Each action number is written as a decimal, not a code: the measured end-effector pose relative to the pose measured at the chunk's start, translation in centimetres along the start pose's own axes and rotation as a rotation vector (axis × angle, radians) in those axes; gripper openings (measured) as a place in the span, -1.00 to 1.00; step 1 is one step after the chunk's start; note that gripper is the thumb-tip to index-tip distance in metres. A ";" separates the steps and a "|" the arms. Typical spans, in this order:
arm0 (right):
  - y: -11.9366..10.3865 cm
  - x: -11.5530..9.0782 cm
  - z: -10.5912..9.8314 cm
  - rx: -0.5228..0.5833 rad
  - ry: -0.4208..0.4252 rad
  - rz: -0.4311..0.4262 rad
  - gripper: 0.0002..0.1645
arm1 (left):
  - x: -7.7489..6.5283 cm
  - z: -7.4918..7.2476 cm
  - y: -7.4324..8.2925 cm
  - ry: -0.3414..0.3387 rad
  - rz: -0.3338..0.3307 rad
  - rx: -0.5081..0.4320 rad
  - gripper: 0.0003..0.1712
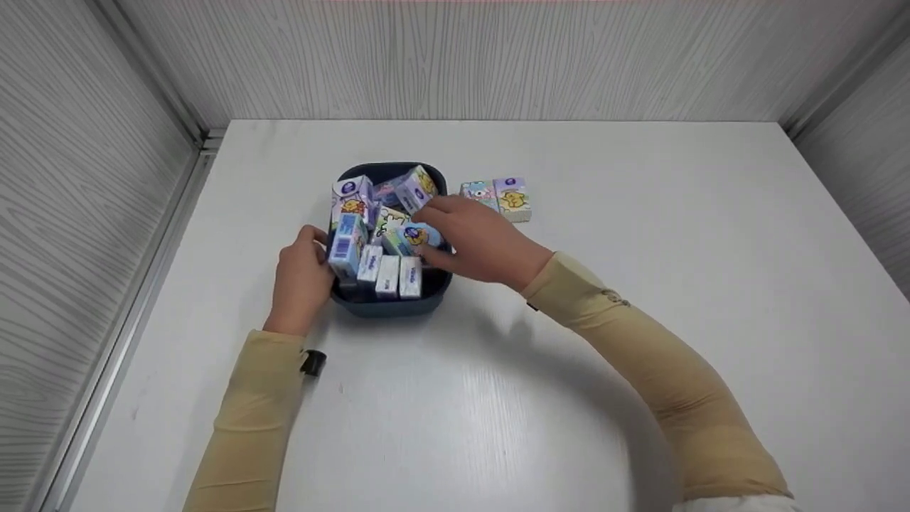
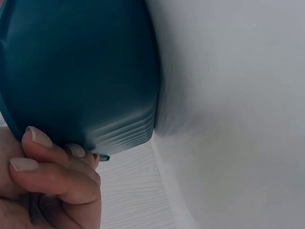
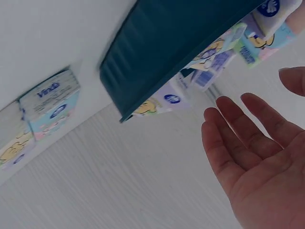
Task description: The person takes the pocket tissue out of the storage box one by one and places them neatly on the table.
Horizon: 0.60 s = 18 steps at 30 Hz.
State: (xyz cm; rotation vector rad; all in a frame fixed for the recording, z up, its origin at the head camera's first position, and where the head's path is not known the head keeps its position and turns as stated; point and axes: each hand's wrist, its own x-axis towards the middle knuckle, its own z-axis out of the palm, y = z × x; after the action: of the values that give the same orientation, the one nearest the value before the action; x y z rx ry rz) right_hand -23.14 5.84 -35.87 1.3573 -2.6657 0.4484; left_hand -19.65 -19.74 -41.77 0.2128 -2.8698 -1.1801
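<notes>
A dark teal plastic bin point(image 1: 391, 308) stands left of the table's middle, filled with small cartoon-printed tissue packs. At its left side my left hand point(image 1: 298, 277) holds the rim; the left wrist view shows its curled fingers point(image 2: 57, 179) against the bin's wall. Above the bin's right side is my right hand point(image 1: 480, 242), its thumb and fingers apart beside a blue tissue pack point(image 1: 414, 237). In the right wrist view the right hand point(image 3: 262, 157) has spread, fairly straight fingers with nothing between them. White-ended packs point(image 1: 388, 276) stand at the bin's near end.
Two tissue packs point(image 1: 513, 200) lie side by side on the white table point(image 1: 640, 213), just right of the bin; the right hand partly covers one. Wood-grain panels point(image 1: 498, 57) enclose the table at the back and sides.
</notes>
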 end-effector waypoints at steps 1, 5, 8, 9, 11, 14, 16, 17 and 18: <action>-0.5 0.0 0.0 -0.006 -0.013 -0.021 -0.53 | 0.0 0.0 0.0 0.000 0.001 0.001 -0.67; -2.3 -0.1 0.3 -0.030 -0.074 -0.077 -0.46 | 0.0 0.0 0.0 0.004 0.010 -0.001 -0.68; -3.1 -0.2 0.7 -0.036 -0.116 -0.098 -0.43 | 0.0 0.1 -0.1 0.016 0.024 0.002 -0.68; -3.2 -0.2 0.9 -0.033 -0.126 -0.100 -0.42 | 0.0 0.1 -0.1 0.019 0.028 0.002 -0.69; -3.5 -0.3 1.1 -0.030 -0.137 -0.098 -0.44 | 0.0 0.1 -0.1 0.025 0.034 0.002 -0.69; -3.5 -0.3 1.5 -0.029 -0.148 -0.079 -0.46 | 0.0 0.1 -0.1 0.016 0.027 -0.009 -0.68; -3.4 -0.2 1.6 -0.023 -0.157 -0.066 -0.47 | 0.0 0.1 -0.2 0.009 0.020 -0.017 -0.68; -3.4 -0.2 1.7 -0.018 -0.162 -0.060 -0.48 | 0.0 0.1 -0.1 0.005 0.017 -0.019 -0.68; -3.4 -0.2 1.8 -0.012 -0.167 -0.056 -0.49 | 0.0 0.1 -0.1 0.002 0.014 -0.019 -0.67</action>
State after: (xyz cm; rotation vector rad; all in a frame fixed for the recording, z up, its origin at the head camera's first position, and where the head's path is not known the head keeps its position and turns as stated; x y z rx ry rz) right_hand -20.24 3.61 -36.90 1.5252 -2.7459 0.3253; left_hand -19.66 -19.79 -41.94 0.1925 -2.8520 -1.2036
